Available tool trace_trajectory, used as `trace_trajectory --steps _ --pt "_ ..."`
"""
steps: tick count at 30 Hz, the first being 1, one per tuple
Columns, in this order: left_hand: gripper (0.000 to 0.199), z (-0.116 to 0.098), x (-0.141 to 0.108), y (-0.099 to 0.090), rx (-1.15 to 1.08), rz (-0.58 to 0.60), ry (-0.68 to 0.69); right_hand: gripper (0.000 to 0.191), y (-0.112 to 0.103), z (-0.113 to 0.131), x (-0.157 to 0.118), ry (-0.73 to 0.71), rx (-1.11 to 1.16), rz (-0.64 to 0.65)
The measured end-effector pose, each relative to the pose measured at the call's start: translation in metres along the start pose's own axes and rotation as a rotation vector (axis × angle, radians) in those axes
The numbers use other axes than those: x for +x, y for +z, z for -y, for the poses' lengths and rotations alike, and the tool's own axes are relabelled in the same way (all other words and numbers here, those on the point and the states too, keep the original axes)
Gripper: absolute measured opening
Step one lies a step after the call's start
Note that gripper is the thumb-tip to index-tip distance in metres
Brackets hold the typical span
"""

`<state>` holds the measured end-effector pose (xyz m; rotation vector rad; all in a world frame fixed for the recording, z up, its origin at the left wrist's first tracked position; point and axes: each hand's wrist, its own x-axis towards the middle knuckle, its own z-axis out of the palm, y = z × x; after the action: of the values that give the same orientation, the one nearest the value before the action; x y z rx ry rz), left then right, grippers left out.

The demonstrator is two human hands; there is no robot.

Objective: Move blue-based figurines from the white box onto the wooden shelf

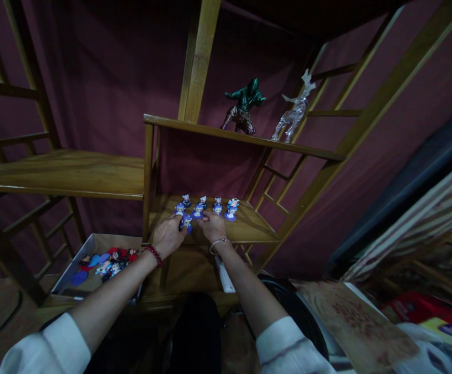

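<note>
Small figurines stand in rows on the wooden shelf [249, 228] before me. My left hand [169, 237], with a red bead bracelet, pinches a purple-haired figurine [187, 223] at the front of the group. My right hand [213, 227], wearing a silver bangle, has its fingertips closed at the side of another purple figurine [197, 211]; its thumb side is partly hidden. More purple figurines stand to the left [179, 209] and to the right [231, 213]. Behind them is a back row of darker figurines [203, 201] and a blue-and-white figurine [233, 203].
An open box [64, 274] of mixed figurines sits at lower left. On the upper shelf board [210, 129] stand a green hooded statue [245, 106] and a clear deer statue [293, 111]. A wooden post [148, 179] borders the compartment. Cardboard [358, 322] lies at lower right.
</note>
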<state>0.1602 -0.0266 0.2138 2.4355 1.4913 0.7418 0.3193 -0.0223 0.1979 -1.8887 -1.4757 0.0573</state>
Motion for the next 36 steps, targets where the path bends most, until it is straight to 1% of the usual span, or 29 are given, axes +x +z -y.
trace_trajectory --steps 3,7,9,11,13,16,19,22,25,32,36 --pt "0.02 0.005 0.001 -0.002 0.018 -0.009 0.032 0.023 0.002 -0.003 0.0 0.01 0.053 -0.026" --pt "0.021 0.007 0.002 -0.009 0.006 0.026 0.047 0.019 0.003 -0.005 -0.002 -0.007 0.1 -0.116" --pt "0.021 0.007 0.002 -0.012 0.0 0.035 0.049 0.016 0.001 -0.004 -0.005 -0.036 0.114 -0.164" --pt "0.021 0.009 0.002 -0.013 0.0 0.028 0.052 0.014 -0.001 -0.001 -0.01 -0.092 0.142 -0.176" --pt "0.021 0.011 0.003 -0.013 0.0 0.017 0.06 0.016 -0.004 0.003 -0.016 -0.176 0.204 -0.129" --pt "0.02 0.014 0.003 -0.011 -0.012 0.013 0.084 0.021 -0.007 0.009 -0.025 -0.329 0.294 -0.011" --pt "0.02 0.016 0.005 -0.01 -0.02 0.012 0.101 0.023 -0.01 0.013 -0.03 -0.422 0.29 0.063" --pt "0.021 0.018 0.005 -0.008 -0.025 -0.006 0.111 0.021 -0.01 0.015 -0.032 -0.436 0.237 0.113" --pt "0.021 0.019 0.004 -0.006 -0.029 -0.022 0.113 0.02 -0.007 0.015 -0.031 -0.44 0.204 0.137" --pt "0.021 0.021 0.002 -0.002 -0.049 -0.063 0.131 0.019 -0.004 0.012 -0.03 -0.444 0.177 0.121" --pt "0.022 0.023 0.002 -0.001 -0.111 -0.076 0.121 0.018 -0.002 0.011 -0.029 -0.456 0.195 0.119"
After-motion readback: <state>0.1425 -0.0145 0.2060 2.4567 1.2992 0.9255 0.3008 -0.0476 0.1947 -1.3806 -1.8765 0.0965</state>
